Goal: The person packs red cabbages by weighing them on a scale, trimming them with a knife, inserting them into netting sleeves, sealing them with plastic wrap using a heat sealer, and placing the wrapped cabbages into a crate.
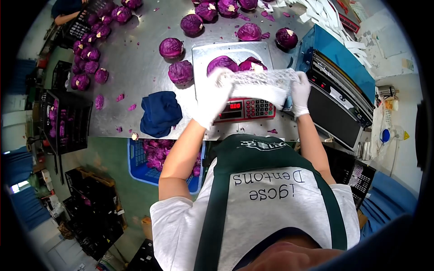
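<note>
White gloves cover both of my hands. Stretched between them is a white mesh net (pixel 264 77), held in front of the scale's pan. My left hand (pixel 216 95) closes on the net's left end, its fingers blurred. At the other end my right hand (pixel 300 92) grips the net. Behind the net, two purple cabbages (pixel 221 64) rest on the metal pan (pixel 199 53) of the red scale (pixel 244 116). The scale's display reads 0.00. Two more cabbages (pixel 181 73) sit just left of the pan.
A dark blue cloth (pixel 160 114) lies at the table's front left. On the right stands a blue and black machine (pixel 339 86), with white strips (pixel 321 16) behind it. Several cabbages (pixel 90 54) line the table's left side. Below the front edge is a blue basket (pixel 135 167) of purple leaves.
</note>
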The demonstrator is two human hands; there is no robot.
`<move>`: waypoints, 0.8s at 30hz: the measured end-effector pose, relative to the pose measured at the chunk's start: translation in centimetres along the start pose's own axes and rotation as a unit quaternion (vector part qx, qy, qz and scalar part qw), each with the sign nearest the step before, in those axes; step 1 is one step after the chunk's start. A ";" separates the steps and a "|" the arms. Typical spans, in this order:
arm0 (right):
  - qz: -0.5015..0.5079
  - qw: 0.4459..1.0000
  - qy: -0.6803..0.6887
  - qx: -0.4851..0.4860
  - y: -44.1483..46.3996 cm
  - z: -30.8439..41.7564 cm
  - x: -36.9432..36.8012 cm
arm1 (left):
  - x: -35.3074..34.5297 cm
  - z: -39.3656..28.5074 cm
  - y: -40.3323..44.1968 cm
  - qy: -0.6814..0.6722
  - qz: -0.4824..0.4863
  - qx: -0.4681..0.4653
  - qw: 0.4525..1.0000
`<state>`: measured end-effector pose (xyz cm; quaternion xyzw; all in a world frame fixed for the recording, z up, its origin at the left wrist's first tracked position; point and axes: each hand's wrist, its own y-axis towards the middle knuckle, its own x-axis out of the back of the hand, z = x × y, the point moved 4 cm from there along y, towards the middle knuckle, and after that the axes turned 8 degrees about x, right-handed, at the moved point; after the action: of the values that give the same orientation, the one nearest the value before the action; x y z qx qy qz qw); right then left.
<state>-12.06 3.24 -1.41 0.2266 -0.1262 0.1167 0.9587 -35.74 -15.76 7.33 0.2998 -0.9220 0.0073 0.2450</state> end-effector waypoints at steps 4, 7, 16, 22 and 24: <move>0.048 0.996 0.004 -0.070 1.0 -1.9 -6.2 | 3.5 3.0 5.4 0.117 -0.090 0.135 0.980; 0.142 0.964 0.098 -0.204 0.2 -6.2 -9.4 | 0.7 13.2 8.6 0.260 0.226 0.195 0.918; 0.356 0.856 0.299 -0.223 -3.4 -0.2 -5.7 | -2.4 22.2 -3.9 -0.284 0.111 0.310 0.901; 0.396 0.704 0.434 -0.399 -5.4 4.7 -1.7 | -3.3 12.8 -11.1 -0.583 0.231 0.443 0.641; 0.371 0.626 0.519 -0.449 -7.0 3.4 -1.7 | -5.1 12.3 -11.8 -0.659 0.205 0.485 0.537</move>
<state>-12.28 -4.73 -1.81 -0.3960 0.2818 0.4894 0.7240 -31.12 -24.62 -7.37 0.0959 -0.7144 0.3037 -0.6231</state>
